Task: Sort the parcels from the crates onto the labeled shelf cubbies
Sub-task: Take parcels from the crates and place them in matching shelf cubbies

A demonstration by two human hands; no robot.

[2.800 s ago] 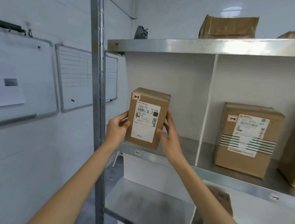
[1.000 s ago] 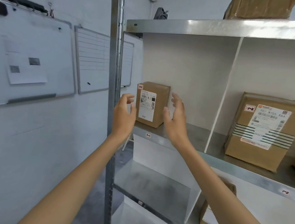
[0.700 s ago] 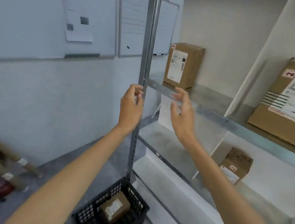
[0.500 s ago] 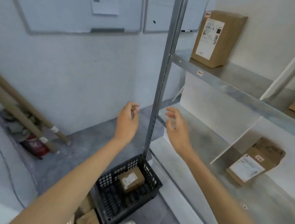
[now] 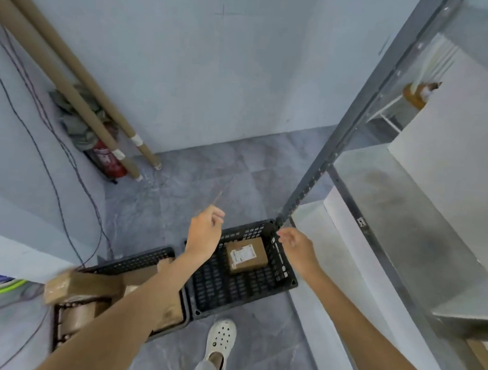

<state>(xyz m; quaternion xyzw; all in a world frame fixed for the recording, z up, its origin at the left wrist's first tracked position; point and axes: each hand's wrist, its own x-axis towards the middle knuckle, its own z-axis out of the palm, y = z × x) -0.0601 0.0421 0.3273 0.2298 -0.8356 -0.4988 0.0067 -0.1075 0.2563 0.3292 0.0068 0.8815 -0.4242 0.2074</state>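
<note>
Grey floor (image 5: 196, 181), lower centre: black crate (image 5: 222, 291) holds one parcel (image 5: 258, 248), white label (image 5: 240, 255) unreadable; left hand (image 5: 203, 235) and right hand (image 5: 299, 247) hover above it, fingers loosely curled, empty.

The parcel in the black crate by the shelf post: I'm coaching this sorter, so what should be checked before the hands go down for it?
1. Hands free: left hand and right hand hold nothing: ok.
2. Parcel uncovered: it lies alone in the crate, nothing on it: ok.
3. Label up: its white label faces up: ok.
4. Label text readable for choosing a cubby: too small here: cannot tell.
5. Right hand's clearance from the shelf post: close beside it in this view: cannot tell.
6. Footing: white shoe on the floor in front of the crate: ok.
</note>
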